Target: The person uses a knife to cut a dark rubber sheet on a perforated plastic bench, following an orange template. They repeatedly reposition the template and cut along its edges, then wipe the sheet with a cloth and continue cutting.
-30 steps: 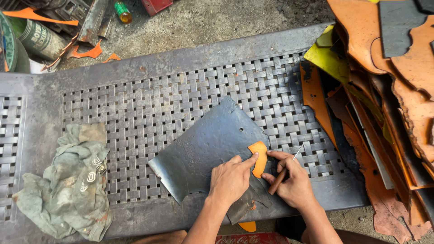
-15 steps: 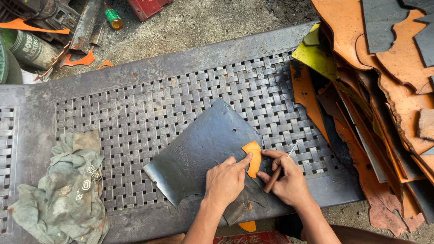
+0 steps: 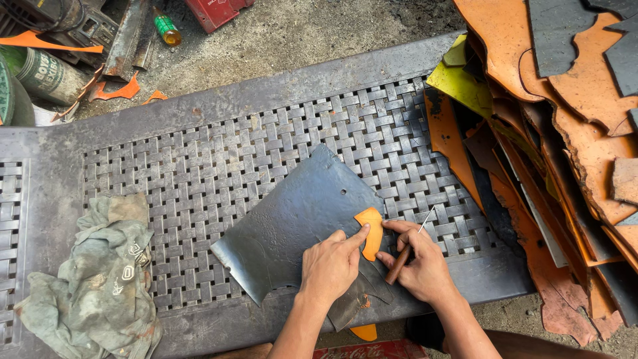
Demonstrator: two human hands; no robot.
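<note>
A dark grey leather sheet (image 3: 292, 223) lies on the woven metal bench (image 3: 219, 159). On its right edge sits a small orange template (image 3: 372, 229). My left hand (image 3: 329, 266) presses the template down with its fingertips. To the template's right, my right hand (image 3: 419, 266) grips a thin brown-handled awl (image 3: 407, 249), its metal point angled up to the right, and its fingers touch the template's edge. Another orange piece (image 3: 364, 331) pokes out under the sheet at the bench's front edge.
A crumpled grey-green rag (image 3: 100, 279) lies on the bench's left part. Stacked orange, yellow and dark leather pieces (image 3: 565, 133) crowd the right side. Cans, a green bottle (image 3: 166, 28) and scraps lie on the ground behind the bench.
Both hands stay on the template and tool with almost no shift; the view has drifted slightly, moving everything a little left and down in frame.
</note>
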